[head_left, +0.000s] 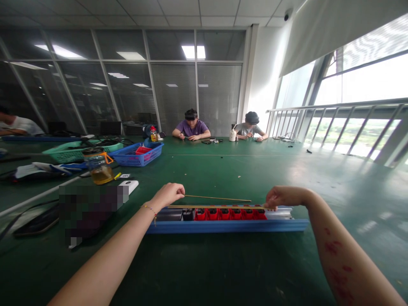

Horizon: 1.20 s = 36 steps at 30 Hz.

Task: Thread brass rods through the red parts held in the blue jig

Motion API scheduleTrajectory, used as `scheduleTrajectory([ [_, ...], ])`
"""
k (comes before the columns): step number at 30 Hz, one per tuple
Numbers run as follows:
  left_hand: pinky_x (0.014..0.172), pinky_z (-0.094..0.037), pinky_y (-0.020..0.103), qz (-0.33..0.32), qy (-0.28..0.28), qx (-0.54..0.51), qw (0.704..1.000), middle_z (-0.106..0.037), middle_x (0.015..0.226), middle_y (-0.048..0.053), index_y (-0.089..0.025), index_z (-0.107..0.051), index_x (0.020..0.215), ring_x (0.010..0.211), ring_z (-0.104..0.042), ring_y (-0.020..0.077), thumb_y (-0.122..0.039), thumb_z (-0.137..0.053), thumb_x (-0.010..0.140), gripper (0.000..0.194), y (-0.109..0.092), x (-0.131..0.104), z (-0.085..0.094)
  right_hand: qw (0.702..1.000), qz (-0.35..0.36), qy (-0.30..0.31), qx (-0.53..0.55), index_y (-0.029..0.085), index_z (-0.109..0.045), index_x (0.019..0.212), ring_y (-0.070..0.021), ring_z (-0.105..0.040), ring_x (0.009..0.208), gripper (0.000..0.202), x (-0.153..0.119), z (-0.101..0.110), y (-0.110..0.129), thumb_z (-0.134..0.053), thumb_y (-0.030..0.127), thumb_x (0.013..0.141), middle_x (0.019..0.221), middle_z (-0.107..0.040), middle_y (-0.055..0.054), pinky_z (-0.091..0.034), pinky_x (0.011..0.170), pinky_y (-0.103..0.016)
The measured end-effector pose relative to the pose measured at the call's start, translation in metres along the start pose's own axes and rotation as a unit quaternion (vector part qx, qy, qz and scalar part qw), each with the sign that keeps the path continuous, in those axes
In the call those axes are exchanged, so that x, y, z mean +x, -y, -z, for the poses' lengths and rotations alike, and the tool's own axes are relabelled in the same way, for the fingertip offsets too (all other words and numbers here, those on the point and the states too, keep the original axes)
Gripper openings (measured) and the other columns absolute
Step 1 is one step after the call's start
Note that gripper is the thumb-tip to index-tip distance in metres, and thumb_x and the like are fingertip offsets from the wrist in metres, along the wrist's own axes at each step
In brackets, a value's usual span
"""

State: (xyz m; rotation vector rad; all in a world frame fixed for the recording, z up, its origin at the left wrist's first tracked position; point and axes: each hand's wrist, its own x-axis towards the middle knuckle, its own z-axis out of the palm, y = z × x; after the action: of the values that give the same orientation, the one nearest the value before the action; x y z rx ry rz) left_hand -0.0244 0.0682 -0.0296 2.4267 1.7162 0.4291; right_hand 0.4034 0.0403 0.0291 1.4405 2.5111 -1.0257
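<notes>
My left hand is closed in a pinch on the end of a thin wooden stick, which points right across the table. On the other side my right hand pinches the right end of longer thin sticks; how many cannot be made out. These lie level above a long blue tray with a silver metal channel. Several red blocks with dark tops sit in a row inside it, beside a black block at their left.
To the left are a jar of yellowish liquid, a blue basket, a green basket, a white power bank and a dark phone. Two people sit at the far table edge; another person is far left.
</notes>
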Motion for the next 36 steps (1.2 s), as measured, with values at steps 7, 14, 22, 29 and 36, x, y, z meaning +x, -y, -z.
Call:
scheduleTrajectory([
  [7, 0.061, -0.041, 0.020, 0.010, 0.039, -0.002, 0.999, -0.069, 0.076, -0.001, -0.023, -0.066, 0.073, 0.072, -0.062, 0.0143, -0.032, -0.057, 0.069, 0.014, 0.013, 0.007, -0.013, 1.000, 0.015, -0.004, 0.015, 0.015, -0.067, 0.073, -0.0194, -0.059, 0.072, 0.042, 0.001, 0.000, 0.001, -0.055, 0.056, 0.071, 0.072, -0.067, -0.004, -0.044, 0.064, -0.025],
  [14, 0.061, -0.041, 0.019, 0.011, 0.054, -0.013, 0.998, -0.069, 0.076, -0.001, -0.022, -0.066, 0.074, 0.072, -0.061, 0.0134, -0.033, -0.057, 0.069, 0.015, 0.018, 0.008, -0.017, 0.996, 0.041, -0.046, 0.072, 0.016, -0.060, 0.073, -0.0190, -0.058, 0.072, 0.039, 0.003, 0.000, -0.003, -0.056, 0.054, 0.072, 0.071, -0.063, -0.004, -0.045, 0.064, -0.027],
  [22, 0.064, -0.041, 0.019, 0.007, 0.058, -0.027, 0.998, -0.068, 0.077, 0.000, -0.022, -0.065, 0.076, 0.073, -0.061, 0.0135, -0.033, -0.055, 0.070, 0.017, 0.016, 0.006, -0.014, 0.980, 0.085, -0.151, 0.102, 0.015, -0.060, 0.083, -0.0138, -0.051, 0.059, 0.042, -0.002, 0.004, 0.009, -0.051, 0.055, 0.075, 0.060, -0.055, 0.001, -0.042, 0.060, -0.027],
  [29, 0.064, -0.041, 0.019, 0.005, 0.064, -0.037, 0.997, -0.068, 0.078, 0.000, -0.021, -0.065, 0.078, 0.074, -0.061, 0.0137, -0.032, -0.053, 0.071, 0.017, 0.018, 0.006, -0.016, 0.902, 0.091, -0.365, 0.214, 0.016, -0.059, 0.077, -0.0188, -0.059, 0.075, 0.043, -0.006, 0.014, -0.008, -0.054, 0.058, 0.073, 0.075, -0.064, -0.006, -0.043, 0.072, -0.028],
  [36, 0.061, -0.039, 0.019, 0.010, 0.058, -0.029, 0.998, -0.068, 0.077, 0.001, -0.020, -0.065, 0.077, 0.072, -0.061, 0.0138, -0.035, -0.052, 0.072, 0.020, 0.016, 0.005, -0.016, 0.814, 0.034, -0.478, 0.327, 0.019, -0.056, 0.088, -0.0213, -0.062, 0.084, 0.040, -0.001, 0.021, -0.040, -0.054, 0.056, 0.073, 0.083, -0.067, -0.008, -0.041, 0.056, -0.023],
])
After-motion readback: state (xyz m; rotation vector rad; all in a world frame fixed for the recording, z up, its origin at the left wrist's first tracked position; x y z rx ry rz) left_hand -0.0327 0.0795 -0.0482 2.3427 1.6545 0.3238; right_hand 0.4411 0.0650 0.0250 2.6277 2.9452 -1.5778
